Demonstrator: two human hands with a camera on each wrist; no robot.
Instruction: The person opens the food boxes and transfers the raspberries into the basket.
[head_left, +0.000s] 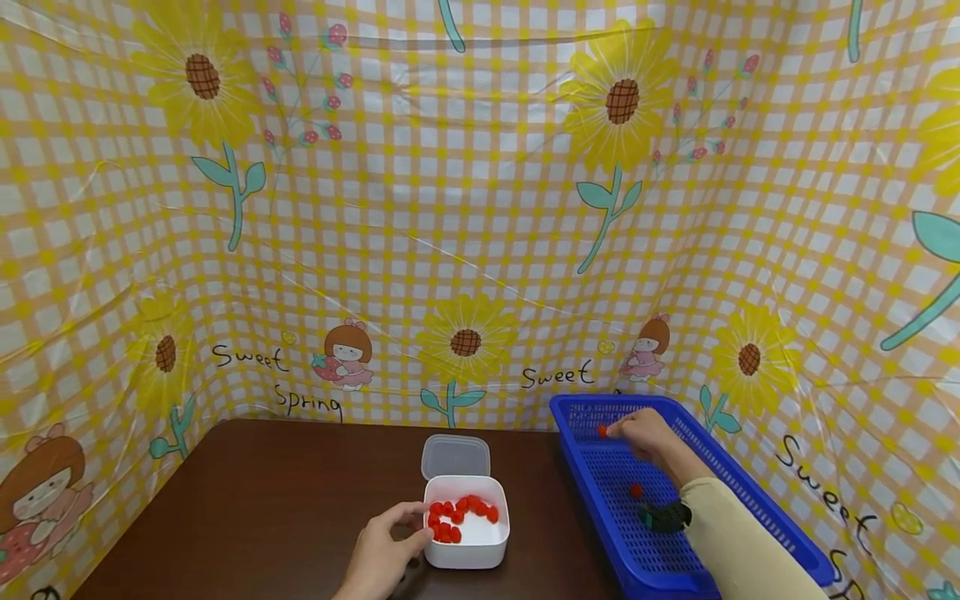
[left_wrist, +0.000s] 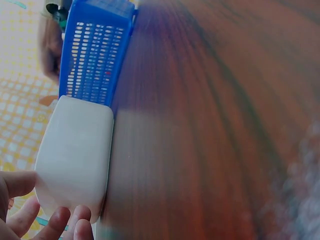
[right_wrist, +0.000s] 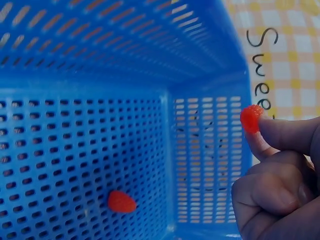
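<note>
A: What takes up the most room?
B: A checked cloth (head_left: 390,217) with sunflowers, hanging at the back and along both sides. In front of it is a dark brown table (head_left: 300,500).

A: And on the table?
B: A long blue basket (head_left: 611,471) with slotted walls stands on the right. To its left, well apart from it, sits a white box (head_left: 467,556), upright and uncovered. A see-through lid (head_left: 456,457) lies just behind the box; I can't tell whether the two touch.

A: How are the hands?
B: Well apart from each other. The left hand (head_left: 386,546) has its fingers spread, the tips resting against the box's left side. The right hand (head_left: 648,433), below a pale sleeve (head_left: 738,537) and a dark wrist strap (head_left: 667,518), is over the far part of the basket, thumb and a finger pinching one red berry (right_wrist: 251,120), the other fingers curled in.

A: Any more berries?
B: A loose berry (right_wrist: 122,201) lies on the basket floor. A cluster of berries (head_left: 462,505) fills the box's left and back parts, with white bottom showing toward the front right.
</note>
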